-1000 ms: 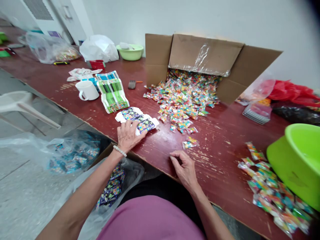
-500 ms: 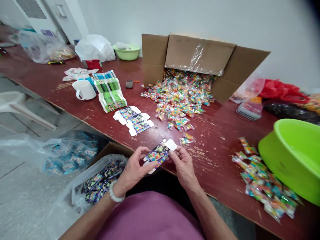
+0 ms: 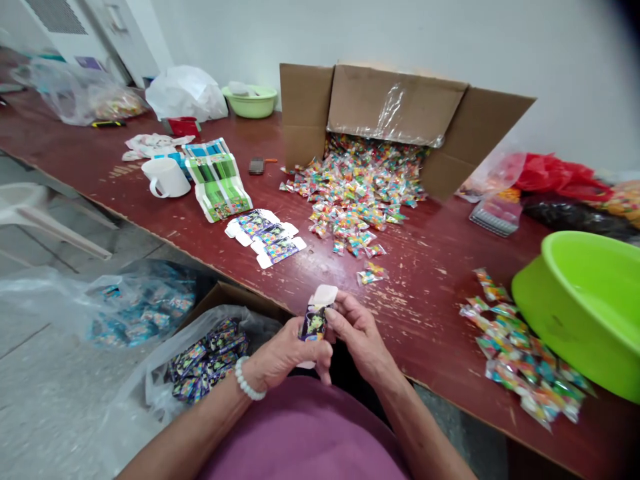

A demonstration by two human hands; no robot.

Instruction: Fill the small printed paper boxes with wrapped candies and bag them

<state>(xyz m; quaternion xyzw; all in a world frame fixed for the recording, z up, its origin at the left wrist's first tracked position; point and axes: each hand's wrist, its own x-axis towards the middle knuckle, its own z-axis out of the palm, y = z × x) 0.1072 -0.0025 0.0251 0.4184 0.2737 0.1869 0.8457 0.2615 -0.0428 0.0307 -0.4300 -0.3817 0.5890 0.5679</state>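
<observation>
Between my hands, at the table's front edge, is a small printed candy box (image 3: 315, 323), dark purple with a white end flap standing out at its top. My left hand (image 3: 293, 353), with a beaded bracelet at the wrist, is closed around its lower part. The thumb and fingers of my right hand (image 3: 357, 330) grip its upper right side. The lower end of the box is mostly behind my left fingers. Just beyond lie flat printed box blanks (image 3: 277, 243) and a pair of wrapped candies (image 3: 373, 273).
A cardboard carton (image 3: 395, 107) lies open, wrapped candies (image 3: 360, 187) spilling out. At right stand a green basin (image 3: 560, 313) and more candies (image 3: 525, 367). A white mug (image 3: 167, 179) and green printed sheets (image 3: 220, 187) sit left. Below, a plastic bag (image 3: 165, 373) holds purple boxes.
The box has turned more upright, and my left hand has moved right, closing over its lower end. My right hand still holds the upper side. The camera view has shifted slightly.
</observation>
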